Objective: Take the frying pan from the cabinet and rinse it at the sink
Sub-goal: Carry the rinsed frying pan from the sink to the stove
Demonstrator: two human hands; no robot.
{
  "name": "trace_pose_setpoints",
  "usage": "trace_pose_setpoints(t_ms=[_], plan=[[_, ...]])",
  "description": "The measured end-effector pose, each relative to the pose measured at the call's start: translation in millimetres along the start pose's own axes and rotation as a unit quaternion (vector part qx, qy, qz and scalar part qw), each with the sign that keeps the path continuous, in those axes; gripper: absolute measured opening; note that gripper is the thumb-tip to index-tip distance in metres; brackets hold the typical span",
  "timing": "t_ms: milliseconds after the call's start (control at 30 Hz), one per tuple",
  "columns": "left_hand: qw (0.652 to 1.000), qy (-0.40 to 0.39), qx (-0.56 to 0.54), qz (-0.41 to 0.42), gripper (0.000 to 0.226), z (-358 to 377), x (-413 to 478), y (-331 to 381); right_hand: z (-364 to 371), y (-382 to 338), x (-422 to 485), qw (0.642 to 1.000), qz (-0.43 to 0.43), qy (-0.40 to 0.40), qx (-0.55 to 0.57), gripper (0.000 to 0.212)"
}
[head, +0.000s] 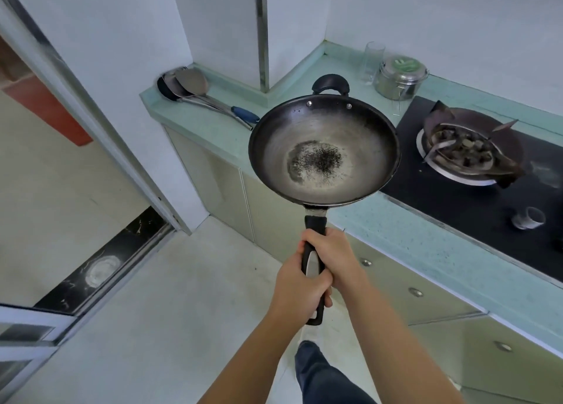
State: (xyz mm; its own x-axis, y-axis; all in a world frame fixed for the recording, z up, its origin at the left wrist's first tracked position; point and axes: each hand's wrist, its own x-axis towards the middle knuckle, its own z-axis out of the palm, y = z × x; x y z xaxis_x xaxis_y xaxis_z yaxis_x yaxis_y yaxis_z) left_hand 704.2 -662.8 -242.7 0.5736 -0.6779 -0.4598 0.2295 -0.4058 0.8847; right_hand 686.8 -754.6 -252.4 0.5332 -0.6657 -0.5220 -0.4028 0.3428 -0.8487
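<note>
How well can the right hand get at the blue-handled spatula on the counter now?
Probably not yet. The right hand and the left hand both grip the frying pan by its handle, and the pan is between them and the spatula. It must let go first.

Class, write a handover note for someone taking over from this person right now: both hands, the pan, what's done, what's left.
Left grip: round the handle of the frying pan, near its end.
Right grip: round the same handle, nearer the bowl.
Pan: held level in the air by the counter, dark specks in its middle.
Done: pan out and in hand.
Left: carry it to the sink, not in view, and rinse.
</note>
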Motion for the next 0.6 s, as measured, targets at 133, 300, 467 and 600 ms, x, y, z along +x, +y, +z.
trace_pose_setpoints(t_ms=[133,300,467,600], plan=[[1.000,0.010,-0.015,-0.012,0.015,20,45,22,-22,-22,45,1.000,0.009,0.000,-0.018,0.026],[0.999,0.023,-0.027,-0.015,0.016,48,95,43,-51,-43,97,0.999,0.029,-0.021,-0.015,0.018],[0.998,0.037,-0.037,-0.032,0.016,76,134,56,-77,-56,137,0.998,0.046,-0.052,0.000,0.017],[0.996,0.060,-0.046,-0.041,0.016,97,160,63,-96,-66,163,0.996,0.050,-0.075,-0.024,0.021]])
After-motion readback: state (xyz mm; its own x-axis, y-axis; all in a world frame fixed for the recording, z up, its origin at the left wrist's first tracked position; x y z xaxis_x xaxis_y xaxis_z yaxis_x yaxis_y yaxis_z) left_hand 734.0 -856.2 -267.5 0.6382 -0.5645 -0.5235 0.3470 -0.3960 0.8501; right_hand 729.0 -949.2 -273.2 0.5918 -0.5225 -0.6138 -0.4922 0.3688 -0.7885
